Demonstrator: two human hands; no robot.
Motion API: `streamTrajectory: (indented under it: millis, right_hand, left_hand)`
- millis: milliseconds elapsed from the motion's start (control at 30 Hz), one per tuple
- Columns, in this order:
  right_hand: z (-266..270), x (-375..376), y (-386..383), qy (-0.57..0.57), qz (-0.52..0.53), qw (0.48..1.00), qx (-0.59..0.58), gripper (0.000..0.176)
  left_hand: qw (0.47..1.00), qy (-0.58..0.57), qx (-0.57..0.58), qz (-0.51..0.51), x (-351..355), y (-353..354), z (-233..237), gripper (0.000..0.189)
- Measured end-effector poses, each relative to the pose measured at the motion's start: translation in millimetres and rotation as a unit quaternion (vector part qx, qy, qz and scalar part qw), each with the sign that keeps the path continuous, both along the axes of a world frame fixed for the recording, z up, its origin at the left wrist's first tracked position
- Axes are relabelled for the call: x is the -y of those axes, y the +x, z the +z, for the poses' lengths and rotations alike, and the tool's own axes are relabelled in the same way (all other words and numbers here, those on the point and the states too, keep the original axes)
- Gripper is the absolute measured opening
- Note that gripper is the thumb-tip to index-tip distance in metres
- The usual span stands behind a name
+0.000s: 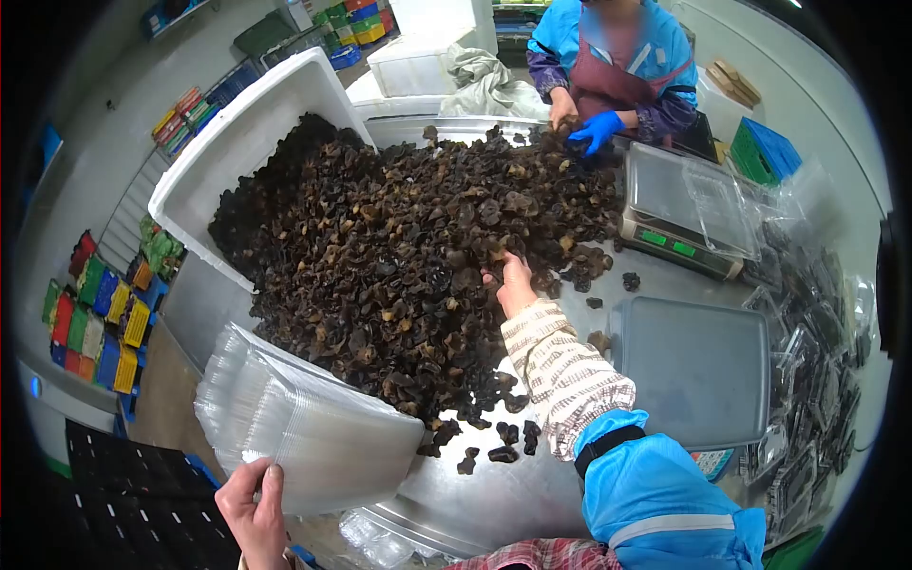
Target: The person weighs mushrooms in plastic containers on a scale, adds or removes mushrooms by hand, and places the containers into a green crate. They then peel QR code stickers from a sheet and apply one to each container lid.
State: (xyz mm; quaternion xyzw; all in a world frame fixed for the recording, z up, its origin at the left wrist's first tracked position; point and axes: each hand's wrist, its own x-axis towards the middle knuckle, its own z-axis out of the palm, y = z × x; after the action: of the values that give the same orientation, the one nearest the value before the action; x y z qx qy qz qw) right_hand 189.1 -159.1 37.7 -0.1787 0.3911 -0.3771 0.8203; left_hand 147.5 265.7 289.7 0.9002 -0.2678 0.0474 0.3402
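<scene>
A large heap of dark brown wood ear mushrooms (pixel 380 256) spreads over a metal table and spills from a tipped white foam box (pixel 204 161). My right hand (pixel 514 285) reaches into the heap's right side, its fingers curled around mushrooms; the fingertips are partly hidden among them. At the lower left, my left hand (pixel 255 508) pinches the near edge of a stack of clear plastic trays (pixel 323 437), thumb on top. That stack leans over the table's front edge, beside the heap.
Across the table a co-worker (pixel 617 76), one hand in a blue glove (pixel 597 131), handles mushrooms. On the right are a scale (pixel 679 204) with green displays, a grey flat-topped scale or lid (pixel 693 370), and piled clear plastic lids (pixel 807 380). Coloured crates (pixel 100 318) stand left.
</scene>
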Motion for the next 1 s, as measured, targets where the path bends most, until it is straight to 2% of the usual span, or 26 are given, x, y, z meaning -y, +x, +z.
streamTrajectory:
  millis: [33, 67, 100, 167, 233, 300, 333, 367, 400, 433, 500, 567, 633, 667, 700, 800, 833, 900, 967, 1000]
  right_hand:
    - [2.4, 0.9, -5.5, 0.01, 0.048, 0.997, 0.052, 0.019]
    - [5.4, 0.1, -7.0, 0.001, 0.057, 0.996, 0.061, 0.014]
    - [7.4, -3.6, -10.9, 0.0, 0.056, 0.996, 0.067, 0.014]
    - [16.9, -14.1, -21.7, -0.006, 0.085, 0.984, 0.156, 0.018]
    - [28.0, -22.3, -30.3, 0.024, 0.085, 0.984, 0.153, 0.018]
    - [40.5, -34.7, -51.7, 0.068, 0.149, 0.969, 0.186, 0.017]
    - [47.3, -41.1, -64.7, 0.058, 0.157, 0.967, 0.19, 0.017]
    - [53.9, -45.2, -77.8, 0.057, 0.154, 0.969, 0.185, 0.017]
    - [59.5, -47.3, -91.3, 0.052, 0.175, 0.963, 0.196, 0.017]
    - [65.1, -48.4, -105.8, 0.047, 0.195, 0.958, 0.206, 0.017]
    - [77.4, -45.7, -139.8, 0.027, 0.175, 0.97, 0.165, 0.017]
    - [100.1, -37.5, -181.6, -0.001, 0.193, 0.969, 0.156, 0.017]
    - [132.8, -29.6, -231.2, -0.049, 0.177, 0.974, 0.134, 0.015]
    - [145.6, -21.9, -254.2, -0.079, 0.153, 0.98, 0.096, 0.014]
    - [159.4, -16.2, -276.3, -0.109, 0.131, 0.984, 0.058, 0.014]
    - [199.8, -16.7, -336.1, -0.149, 0.055, 0.987, 0.032, 0.022]
    - [202.6, -10.2, -355.9, -0.14, 0.081, 0.987, 0.016, 0.022]
    - [204.2, -11.4, -381.5, -0.244, 0.108, 0.956, -0.119, 0.027]
    - [193.4, -25.9, -389.8, -0.298, 0.088, 0.938, -0.155, 0.035]
    - [169.6, -25.7, -391.8, -0.376, 0.082, 0.902, -0.194, 0.036]
  left_hand:
    - [0.998, -0.032, -0.049, 0.01, -1.0, 1.4, 0.2, 0.01]
    - [0.998, -0.049, -0.036, 0.026, -0.2, 2.2, -0.2, 0.012]
    - [0.998, -0.05, -0.031, 0.025, -1.5, 4.4, 1.3, 0.012]
    - [0.993, -0.07, -0.089, -0.01, -4.7, 8.5, 4.4, 0.015]
    - [1.0, -0.019, 0.005, -0.003, 1.0, 10.4, 11.3, 0.022]
    - [0.994, -0.061, 0.07, 0.05, -5.6, 32.7, -1.7, 0.025]
    - [0.983, -0.108, 0.134, 0.07, -2.5, 39.7, 3.3, 0.024]
    - [0.954, -0.08, 0.271, 0.104, -4.3, 46.5, 12.9, 0.023]
    - [0.94, -0.109, 0.285, 0.155, -2.5, 45.8, 23.7, 0.021]
    - [0.912, -0.168, 0.337, 0.163, 9.4, 33.8, 33.7, 0.018]
    - [0.901, -0.224, 0.354, 0.114, 44.8, 4.1, 35.1, 0.011]
    - [0.883, -0.154, 0.444, -0.02, 89.6, -19.8, 7.6, 0.01]
    - [0.872, -0.094, 0.456, -0.149, 138.8, -58.1, -26.9, 0.011]
    - [0.856, -0.099, 0.458, -0.22, 161.1, -72.8, -54.3, 0.011]
    - [0.857, -0.065, 0.412, -0.304, 175.0, -95.4, -69.5, 0.01]
    - [0.792, -0.073, 0.369, -0.48, 222.7, -148.3, -118.9, 0.013]
    - [0.769, -0.052, 0.362, -0.525, 233.1, -161.9, -129.0, 0.014]
    - [0.732, -0.07, 0.339, -0.587, 252.5, -182.9, -151.6, 0.014]
    - [0.726, -0.058, 0.318, -0.607, 258.6, -198.5, -166.4, 0.012]
    - [0.733, -0.052, 0.312, -0.602, 256.9, -203.6, -168.9, 0.014]
